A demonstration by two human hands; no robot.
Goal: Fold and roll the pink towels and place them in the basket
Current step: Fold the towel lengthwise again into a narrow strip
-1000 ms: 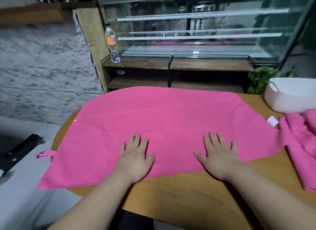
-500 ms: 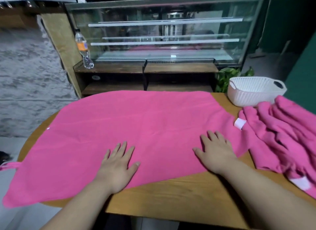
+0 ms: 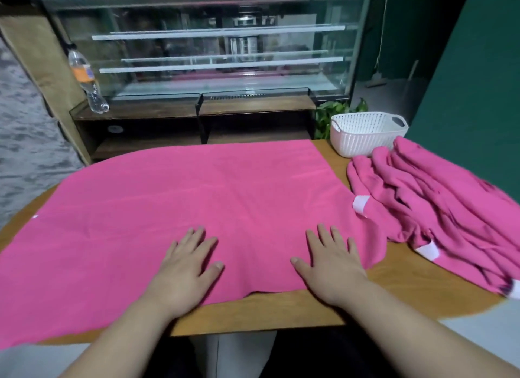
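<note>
A large pink towel [image 3: 183,203] lies spread flat over the round wooden table [image 3: 399,287], its left end hanging past the table's edge. My left hand [image 3: 188,268] rests palm down on the towel's near edge with straight fingers. My right hand [image 3: 332,262] lies flat the same way, a little to the right. A heap of several more pink towels [image 3: 439,209] with white labels sits on the table's right side. The white plastic basket [image 3: 365,133] stands behind that heap at the far right, and it looks empty.
Behind the table stands a glass display case [image 3: 219,48] on a dark wooden counter [image 3: 197,110], with a plastic water bottle [image 3: 88,82] at its left end. A green plant [image 3: 334,110] sits beside the basket. A green wall [image 3: 478,82] rises on the right.
The view has swung right, bringing the basket and the towel heap fully into sight. Both hands stay flat on the towel's near edge, now closer together.
</note>
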